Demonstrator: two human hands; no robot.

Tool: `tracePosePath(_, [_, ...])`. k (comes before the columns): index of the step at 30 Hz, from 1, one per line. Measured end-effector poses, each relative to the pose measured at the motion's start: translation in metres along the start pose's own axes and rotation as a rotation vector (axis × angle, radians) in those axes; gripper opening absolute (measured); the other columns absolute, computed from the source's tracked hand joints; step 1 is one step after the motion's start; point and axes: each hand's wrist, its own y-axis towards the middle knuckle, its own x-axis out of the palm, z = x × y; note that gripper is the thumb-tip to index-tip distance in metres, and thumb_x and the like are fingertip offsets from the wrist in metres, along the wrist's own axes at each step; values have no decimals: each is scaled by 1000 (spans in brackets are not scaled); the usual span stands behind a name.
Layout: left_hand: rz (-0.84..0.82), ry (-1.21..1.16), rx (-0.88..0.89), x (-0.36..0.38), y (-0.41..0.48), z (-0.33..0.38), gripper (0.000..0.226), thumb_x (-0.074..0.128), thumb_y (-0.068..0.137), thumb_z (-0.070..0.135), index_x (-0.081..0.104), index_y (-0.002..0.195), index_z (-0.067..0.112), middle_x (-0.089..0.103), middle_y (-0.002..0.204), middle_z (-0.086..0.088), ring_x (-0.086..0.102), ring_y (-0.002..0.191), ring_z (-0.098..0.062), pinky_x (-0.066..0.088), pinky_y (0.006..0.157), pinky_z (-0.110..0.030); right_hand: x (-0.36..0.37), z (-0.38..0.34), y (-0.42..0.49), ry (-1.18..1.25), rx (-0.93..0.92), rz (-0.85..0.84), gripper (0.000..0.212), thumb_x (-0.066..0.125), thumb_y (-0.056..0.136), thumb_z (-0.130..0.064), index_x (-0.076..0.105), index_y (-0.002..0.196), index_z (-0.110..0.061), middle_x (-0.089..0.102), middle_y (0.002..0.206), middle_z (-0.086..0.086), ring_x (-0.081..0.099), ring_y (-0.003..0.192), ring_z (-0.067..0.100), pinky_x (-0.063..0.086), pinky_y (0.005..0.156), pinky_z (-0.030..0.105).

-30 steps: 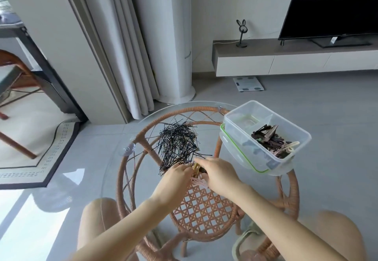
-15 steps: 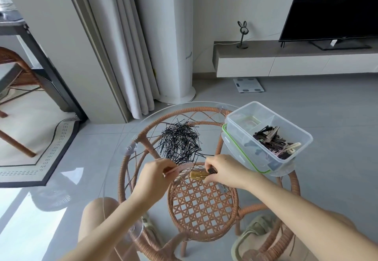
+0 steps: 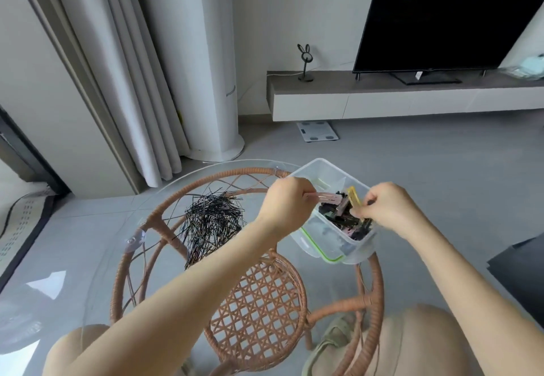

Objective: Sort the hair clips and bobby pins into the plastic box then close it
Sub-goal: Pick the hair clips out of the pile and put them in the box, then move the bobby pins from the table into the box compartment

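A clear plastic box (image 3: 306,171) stands on the right side of the round glass table, resting on its green-rimmed lid (image 3: 322,253). Its near compartment holds a pile of dark and pink hair clips (image 3: 341,218). My left hand (image 3: 290,200) is over the box's left edge, shut on a pink hair clip (image 3: 325,198) that points into the box. My right hand (image 3: 388,206) is at the box's right edge, shut on a yellow hair clip (image 3: 353,197) held above the pile. A heap of black bobby pins (image 3: 212,221) lies on the glass to the left of the box.
The glass top (image 3: 88,246) sits on a rattan frame (image 3: 164,213) with a woven lower shelf (image 3: 259,302). My knees are under the near edge. A curtain, a white column unit, a TV bench with a TV and a floor scale stand behind.
Both hands have lifted from the table's middle and moved right to the box, each carrying a clip. The view has also shifted closer to the box.
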Motion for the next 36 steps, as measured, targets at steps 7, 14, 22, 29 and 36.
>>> tracePosePath(7, [-16, 9, 28, 8, 32, -11, 30, 57, 89, 20, 64, 117, 12, 63, 122, -6, 60, 109, -23, 44, 93, -28, 7, -8, 34, -257, 84, 54, 35, 66, 80, -31, 50, 56, -11, 48, 55, 8, 49, 59, 30, 35, 48, 26])
tracePosePath(14, [229, 88, -327, -39, -5, -136, 29, 47, 94, 24, 65, 115, 15, 62, 126, -6, 57, 113, -26, 43, 94, -33, 45, -48, 12, -190, -345, 181, 34, 56, 89, -35, 66, 105, -7, 66, 105, 13, 58, 100, 33, 44, 83, 35])
tracePosePath(22, [-10, 66, -417, -33, -2, -212, 51, 25, 96, 51, 43, 138, 28, 37, 150, 4, 24, 143, -18, 11, 118, -45, 132, -118, 15, 85, -541, -225, 57, 45, 93, -43, 33, 142, -16, 37, 148, 1, 33, 136, 17, 26, 109, 29])
tracePosePath(29, [-81, -49, -344, -16, 3, -212, 49, 18, 99, 44, 40, 139, 28, 28, 152, 8, 4, 146, -13, -6, 118, -35, 199, -147, 61, 6, -365, -279, 54, 29, 97, -47, 23, 146, -25, 13, 157, 6, 3, 145, 30, 11, 116, 43])
tracePosePath(36, [34, -390, -341, -14, -34, -211, 47, 34, 92, 47, 63, 119, 21, 56, 129, 12, 37, 131, -7, 27, 110, -33, 205, -132, 31, 213, -549, -219, 37, 42, 97, -23, 49, 133, -16, 48, 141, 2, 38, 134, 17, 30, 110, 30])
